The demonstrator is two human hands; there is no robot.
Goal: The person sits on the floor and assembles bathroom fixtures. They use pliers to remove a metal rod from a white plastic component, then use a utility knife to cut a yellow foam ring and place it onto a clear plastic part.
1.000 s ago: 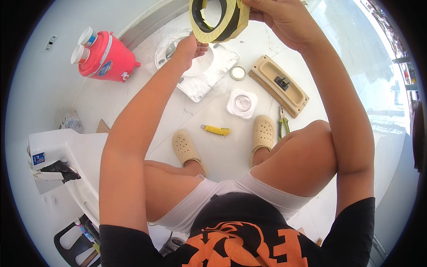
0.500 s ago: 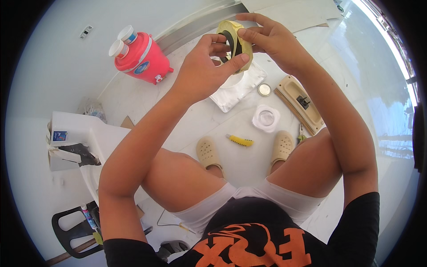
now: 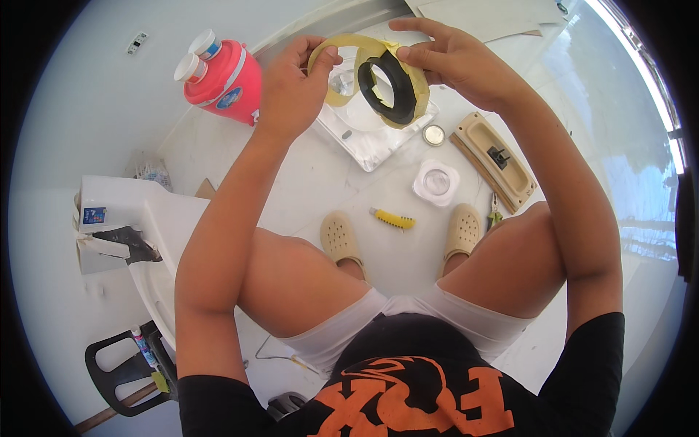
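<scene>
A roll of yellow tape with a black core (image 3: 406,86) hangs tilted in front of me, above the floor. My right hand (image 3: 470,69) pinches its upper edge between thumb and fingers, the index finger stretched out above. From the roll a loose yellow strip (image 3: 348,39) curves leftward in a wide loop. The far end of that loop is gripped between the thumb and fingers of my left hand (image 3: 295,84). Below the roll, partly hidden by it, lies a white square panel (image 3: 368,153) on the floor.
A pink drink cooler (image 3: 244,87) carries two white tubs. On the floor are a yellow utility knife (image 3: 395,218), a clear square container (image 3: 437,183), a round lid (image 3: 433,135), a beige panel (image 3: 477,153) and pliers (image 3: 494,211). At left stands a white basin-like fixture (image 3: 164,207).
My left hand has moved left, away from the roll, drawing out a loop of yellow strip. The roll has turned so its black core shows more. My right hand keeps its hold.
</scene>
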